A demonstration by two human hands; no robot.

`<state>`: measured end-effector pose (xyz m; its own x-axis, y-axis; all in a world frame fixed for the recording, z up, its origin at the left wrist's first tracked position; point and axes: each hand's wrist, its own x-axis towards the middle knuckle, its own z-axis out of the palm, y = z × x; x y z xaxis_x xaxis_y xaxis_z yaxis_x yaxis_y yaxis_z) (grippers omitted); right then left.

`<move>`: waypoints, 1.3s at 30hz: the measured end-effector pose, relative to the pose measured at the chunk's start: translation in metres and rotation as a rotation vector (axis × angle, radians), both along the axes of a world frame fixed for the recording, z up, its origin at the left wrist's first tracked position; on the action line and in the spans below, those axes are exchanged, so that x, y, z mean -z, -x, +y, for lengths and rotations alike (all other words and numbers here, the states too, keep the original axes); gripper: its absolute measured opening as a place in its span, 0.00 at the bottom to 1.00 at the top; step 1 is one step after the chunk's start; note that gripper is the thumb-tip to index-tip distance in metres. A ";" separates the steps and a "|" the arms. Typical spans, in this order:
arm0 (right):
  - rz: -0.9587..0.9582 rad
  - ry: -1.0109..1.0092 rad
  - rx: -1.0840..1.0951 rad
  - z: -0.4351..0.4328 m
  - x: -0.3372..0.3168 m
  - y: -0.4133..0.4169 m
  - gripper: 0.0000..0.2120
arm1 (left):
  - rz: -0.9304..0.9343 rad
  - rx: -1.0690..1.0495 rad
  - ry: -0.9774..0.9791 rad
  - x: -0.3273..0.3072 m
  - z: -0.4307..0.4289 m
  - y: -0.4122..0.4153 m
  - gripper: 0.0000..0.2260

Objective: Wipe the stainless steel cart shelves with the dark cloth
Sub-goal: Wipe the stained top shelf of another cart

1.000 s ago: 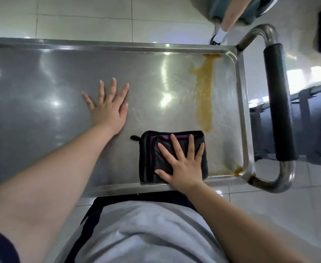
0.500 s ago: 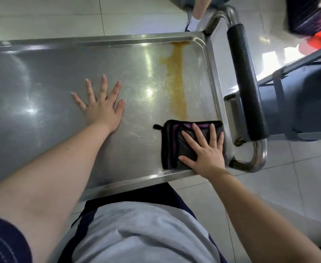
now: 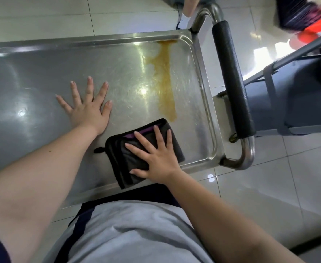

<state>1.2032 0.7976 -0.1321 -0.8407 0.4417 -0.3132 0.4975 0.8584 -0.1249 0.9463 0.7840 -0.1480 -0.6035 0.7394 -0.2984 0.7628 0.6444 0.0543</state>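
Head view. Pale tiled floor (image 3: pixel 42 14) surrounds a stainless steel cart shelf (image 3: pixel 42 73), glossy and raised at the rim, with its black-padded handle (image 3: pixel 230 76) at 3 o'clock. A brown stain (image 3: pixel 165 78) runs from the 12 o'clock rim toward 6 o'clock. The folded dark cloth (image 3: pixel 121 154) lies flat near the shelf's 5 o'clock corner, with the stain's end just off it at 1 o'clock. The right grip (image 3: pixel 156 156), released with fingers spread, presses on the cloth. The left grip (image 3: pixel 87 111), also released, rests flat on bare steel at the cloth's 10 o'clock.
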 end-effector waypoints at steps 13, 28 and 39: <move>-0.158 -0.023 0.347 0.062 -0.006 -0.027 0.37 | -0.009 -0.003 0.000 -0.001 0.005 -0.003 0.25; -0.060 -0.097 0.233 0.195 0.003 0.109 0.37 | 0.004 -0.013 0.024 0.004 0.011 -0.001 0.25; -0.087 0.029 0.076 0.039 0.000 -0.013 0.36 | -0.010 -0.027 0.019 0.002 0.010 -0.004 0.27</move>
